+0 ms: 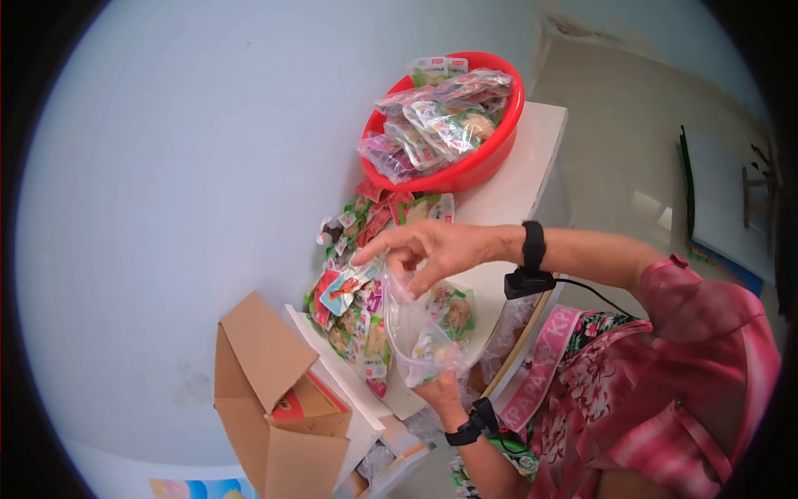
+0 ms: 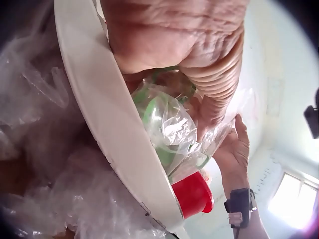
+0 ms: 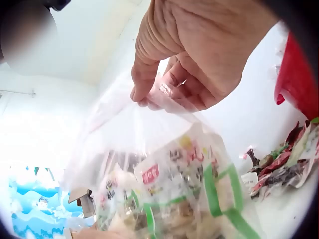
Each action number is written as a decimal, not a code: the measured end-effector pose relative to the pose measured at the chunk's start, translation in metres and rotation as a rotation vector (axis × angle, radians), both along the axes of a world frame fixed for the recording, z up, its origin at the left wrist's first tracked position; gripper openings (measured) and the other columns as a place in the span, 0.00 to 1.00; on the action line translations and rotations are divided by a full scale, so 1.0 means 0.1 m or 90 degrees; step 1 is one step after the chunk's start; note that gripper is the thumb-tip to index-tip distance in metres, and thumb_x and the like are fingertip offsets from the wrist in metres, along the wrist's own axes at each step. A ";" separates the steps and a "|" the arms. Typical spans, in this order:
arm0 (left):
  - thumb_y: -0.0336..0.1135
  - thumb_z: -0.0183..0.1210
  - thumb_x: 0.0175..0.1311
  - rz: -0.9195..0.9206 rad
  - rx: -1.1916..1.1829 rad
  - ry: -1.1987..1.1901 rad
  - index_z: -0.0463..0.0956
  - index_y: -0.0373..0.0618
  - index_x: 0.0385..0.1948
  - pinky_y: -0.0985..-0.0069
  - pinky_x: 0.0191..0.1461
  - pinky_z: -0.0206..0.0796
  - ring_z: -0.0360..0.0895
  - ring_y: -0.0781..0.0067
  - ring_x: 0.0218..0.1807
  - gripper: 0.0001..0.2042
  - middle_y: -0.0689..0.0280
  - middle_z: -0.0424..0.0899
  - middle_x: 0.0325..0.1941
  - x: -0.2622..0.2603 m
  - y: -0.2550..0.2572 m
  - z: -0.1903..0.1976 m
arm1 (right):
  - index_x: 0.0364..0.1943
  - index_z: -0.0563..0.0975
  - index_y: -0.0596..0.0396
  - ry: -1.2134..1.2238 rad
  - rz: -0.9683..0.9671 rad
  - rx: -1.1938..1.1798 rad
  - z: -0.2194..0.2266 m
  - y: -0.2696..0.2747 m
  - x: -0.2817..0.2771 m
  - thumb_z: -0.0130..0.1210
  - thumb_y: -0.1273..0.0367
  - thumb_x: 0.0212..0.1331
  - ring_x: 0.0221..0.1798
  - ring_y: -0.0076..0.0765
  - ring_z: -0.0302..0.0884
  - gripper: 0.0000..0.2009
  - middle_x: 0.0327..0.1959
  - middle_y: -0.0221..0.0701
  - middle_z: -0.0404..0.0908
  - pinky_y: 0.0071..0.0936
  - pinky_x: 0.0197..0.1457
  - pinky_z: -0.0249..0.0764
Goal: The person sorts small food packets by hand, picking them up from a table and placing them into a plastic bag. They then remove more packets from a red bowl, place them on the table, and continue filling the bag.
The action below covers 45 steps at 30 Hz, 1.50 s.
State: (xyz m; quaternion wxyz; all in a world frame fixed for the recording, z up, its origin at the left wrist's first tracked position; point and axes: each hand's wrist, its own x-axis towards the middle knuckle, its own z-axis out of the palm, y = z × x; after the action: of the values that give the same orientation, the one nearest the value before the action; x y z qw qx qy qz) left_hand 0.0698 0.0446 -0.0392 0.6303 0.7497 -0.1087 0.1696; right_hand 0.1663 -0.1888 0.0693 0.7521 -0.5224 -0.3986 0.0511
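A clear plastic bag (image 1: 411, 320) hangs over the white table between my two hands. My right hand (image 1: 436, 249) pinches its upper edge between thumb and fingers, with the index finger stretched outward in the head view. Inside the bag, snack packets (image 3: 174, 184) with green borders and red print show through the film. Lower down, my left hand (image 1: 445, 391) holds the bag's side near the table edge, its thumb (image 2: 212, 114) against the plastic and its other fingers partly hidden. Close by on the table lies a pile of loose snack packets (image 1: 366, 333).
A red basin (image 1: 499, 154) heaped with bagged packets stands at the table's far end. Beside the other end is an open cardboard box (image 1: 266, 358). Below the table edge (image 2: 119, 124), crumpled clear bags (image 2: 84, 204) fill an open drawer. A wall runs behind.
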 end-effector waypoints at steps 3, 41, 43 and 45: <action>0.26 0.76 0.47 -0.027 -0.046 0.054 0.73 0.32 0.61 0.65 0.66 0.69 0.78 0.65 0.56 0.35 0.59 0.80 0.57 -0.02 0.04 0.01 | 0.67 0.75 0.57 -0.016 -0.025 -0.015 0.16 -0.03 -0.03 0.70 0.76 0.59 0.43 0.18 0.80 0.29 0.36 0.23 0.81 0.23 0.54 0.77; 0.24 0.77 0.52 -0.108 -0.114 0.029 0.79 0.35 0.54 0.68 0.63 0.74 0.83 0.66 0.54 0.26 0.60 0.86 0.54 -0.02 0.10 -0.06 | 0.36 0.74 0.55 -0.718 -0.298 -0.497 0.76 0.36 -0.41 0.64 0.60 0.65 0.21 0.49 0.75 0.14 0.18 0.34 0.73 0.42 0.24 0.69; 0.23 0.76 0.52 -0.118 -0.070 0.031 0.79 0.35 0.55 0.69 0.62 0.74 0.83 0.67 0.54 0.26 0.60 0.86 0.54 0.06 0.14 -0.16 | 0.39 0.74 0.56 -0.737 -0.252 -0.569 0.91 0.32 -0.47 0.64 0.59 0.65 0.23 0.54 0.76 0.15 0.18 0.38 0.74 0.47 0.26 0.69; 0.23 0.76 0.52 -0.115 -0.047 0.041 0.79 0.35 0.55 0.69 0.61 0.74 0.83 0.68 0.54 0.25 0.60 0.86 0.53 0.06 0.15 -0.17 | 0.40 0.74 0.57 -0.737 -0.207 -0.659 0.95 0.28 -0.44 0.65 0.58 0.63 0.25 0.53 0.78 0.17 0.19 0.38 0.75 0.47 0.29 0.70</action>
State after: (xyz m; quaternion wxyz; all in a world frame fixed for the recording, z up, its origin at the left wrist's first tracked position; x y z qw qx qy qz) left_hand 0.0762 0.0596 -0.0564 0.6734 0.7183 -0.1490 0.0917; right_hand 0.1227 -0.1609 0.1646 0.0849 -0.8007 -0.5708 -0.1606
